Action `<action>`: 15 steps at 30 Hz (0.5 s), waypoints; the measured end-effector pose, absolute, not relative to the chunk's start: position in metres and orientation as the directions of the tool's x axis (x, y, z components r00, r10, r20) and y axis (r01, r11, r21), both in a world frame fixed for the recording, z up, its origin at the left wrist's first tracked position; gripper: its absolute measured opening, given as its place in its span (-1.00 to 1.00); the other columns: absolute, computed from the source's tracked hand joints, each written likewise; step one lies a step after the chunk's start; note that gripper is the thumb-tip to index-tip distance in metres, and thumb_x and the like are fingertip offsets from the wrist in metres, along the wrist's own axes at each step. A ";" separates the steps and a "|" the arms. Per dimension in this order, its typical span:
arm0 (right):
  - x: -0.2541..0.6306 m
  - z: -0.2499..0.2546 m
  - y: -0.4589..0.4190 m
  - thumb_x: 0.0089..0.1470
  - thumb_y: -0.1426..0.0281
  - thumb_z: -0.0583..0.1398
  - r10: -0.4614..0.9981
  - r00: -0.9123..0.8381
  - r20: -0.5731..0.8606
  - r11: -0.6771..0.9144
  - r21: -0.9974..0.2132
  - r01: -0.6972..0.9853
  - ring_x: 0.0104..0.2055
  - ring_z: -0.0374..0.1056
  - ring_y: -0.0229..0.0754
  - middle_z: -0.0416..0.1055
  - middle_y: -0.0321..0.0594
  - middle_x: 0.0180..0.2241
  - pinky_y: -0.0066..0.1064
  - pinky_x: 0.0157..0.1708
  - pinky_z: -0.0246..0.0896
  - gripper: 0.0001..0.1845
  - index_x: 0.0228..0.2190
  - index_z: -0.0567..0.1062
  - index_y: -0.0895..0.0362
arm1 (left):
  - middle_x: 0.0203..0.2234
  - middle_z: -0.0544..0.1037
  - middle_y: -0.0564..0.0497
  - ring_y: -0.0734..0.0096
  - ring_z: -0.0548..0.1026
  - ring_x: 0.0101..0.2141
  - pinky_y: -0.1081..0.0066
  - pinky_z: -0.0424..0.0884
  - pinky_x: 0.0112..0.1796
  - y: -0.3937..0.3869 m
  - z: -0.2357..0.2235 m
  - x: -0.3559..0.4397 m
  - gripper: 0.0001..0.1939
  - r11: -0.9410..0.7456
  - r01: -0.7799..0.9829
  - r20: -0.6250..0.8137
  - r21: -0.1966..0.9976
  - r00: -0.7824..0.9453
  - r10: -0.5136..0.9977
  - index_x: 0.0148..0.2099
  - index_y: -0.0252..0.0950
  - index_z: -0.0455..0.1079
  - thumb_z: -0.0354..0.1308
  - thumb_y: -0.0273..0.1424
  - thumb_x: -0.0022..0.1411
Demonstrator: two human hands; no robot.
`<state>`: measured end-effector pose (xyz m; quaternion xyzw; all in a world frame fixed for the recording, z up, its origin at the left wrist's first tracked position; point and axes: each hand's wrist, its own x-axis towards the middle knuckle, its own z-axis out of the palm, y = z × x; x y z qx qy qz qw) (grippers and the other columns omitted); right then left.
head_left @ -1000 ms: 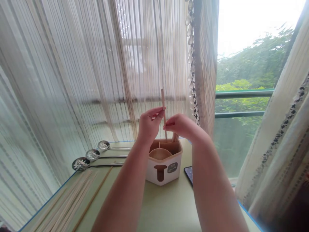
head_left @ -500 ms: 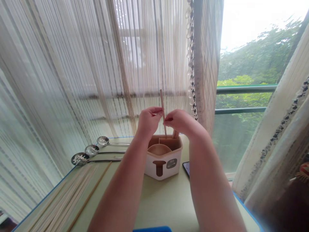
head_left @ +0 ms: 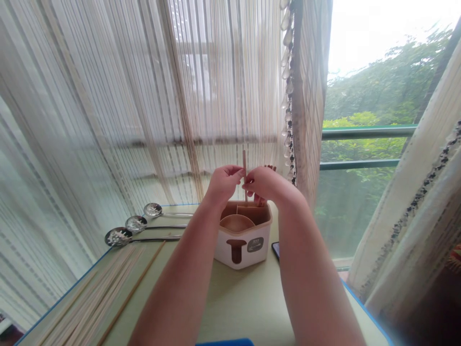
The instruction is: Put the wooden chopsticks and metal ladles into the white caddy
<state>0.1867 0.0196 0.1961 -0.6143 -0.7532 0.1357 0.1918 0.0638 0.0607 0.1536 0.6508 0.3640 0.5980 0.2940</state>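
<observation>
A brown chopstick [head_left: 244, 161] stands nearly upright over the back compartment of a white and brown utensil holder [head_left: 222, 246]. My left hand [head_left: 224, 185] pinches it from the left, a little higher up. From the right, my right hand [head_left: 266, 182] pinches it just below, fingers closed. The stick's lower end reaches down to the holder's back compartment; whether it touches the bottom is hidden. More brown chopsticks [head_left: 270, 167] stand in the holder's back right corner, partly hidden behind my right hand. A round divider [head_left: 237, 222] curves inside the holder's front.
Three metal slotted ladles [head_left: 136, 223] lie at the table's back left, handles pointing right. Several pale long chopsticks [head_left: 97, 298] lie in front of them. A phone [head_left: 275, 249] is partly hidden by my right forearm. Curtains [head_left: 144, 96] hang behind the table [head_left: 248, 298].
Both hands have come down slightly with the chopstick, which now sits lower and straighter. The tops of the other chopsticks now show behind my right hand.
</observation>
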 end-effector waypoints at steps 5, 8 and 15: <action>0.188 0.189 0.029 0.03 0.47 0.15 0.980 -0.194 0.040 0.195 -0.378 0.905 -0.61 0.34 -0.28 0.46 -0.11 -0.58 -0.44 -0.56 0.24 -0.79 -0.60 0.45 0.23 | -0.46 0.54 -0.02 0.47 0.42 -0.46 0.44 0.33 -0.40 0.061 0.153 0.064 -0.69 -0.625 0.148 0.632 0.766 0.000 0.775 -0.29 -0.31 0.50 0.25 -0.20 -0.03; 0.190 0.191 0.022 0.00 0.53 0.15 0.979 -0.202 -0.017 0.181 -0.377 0.908 -0.62 0.33 -0.30 0.42 -0.17 -0.66 -0.47 -0.57 0.23 -0.79 -0.63 0.43 0.22 | -0.47 0.54 -0.02 0.46 0.43 -0.46 0.44 0.33 -0.41 0.061 0.152 0.065 -0.71 -0.662 0.220 0.670 0.716 0.051 0.741 -0.30 -0.32 0.49 0.21 -0.20 0.02; 0.219 0.206 -0.005 -0.04 0.44 0.21 0.989 -0.128 0.069 0.145 -0.490 0.859 -0.62 0.34 -0.25 0.45 -0.15 -0.60 -0.44 -0.63 0.22 -0.83 -0.62 0.47 0.19 | -0.46 0.52 -0.01 0.46 0.43 -0.45 0.44 0.33 -0.41 0.060 0.150 0.072 -0.73 -0.670 0.319 0.676 0.670 0.110 0.729 -0.28 -0.32 0.45 0.14 -0.21 0.10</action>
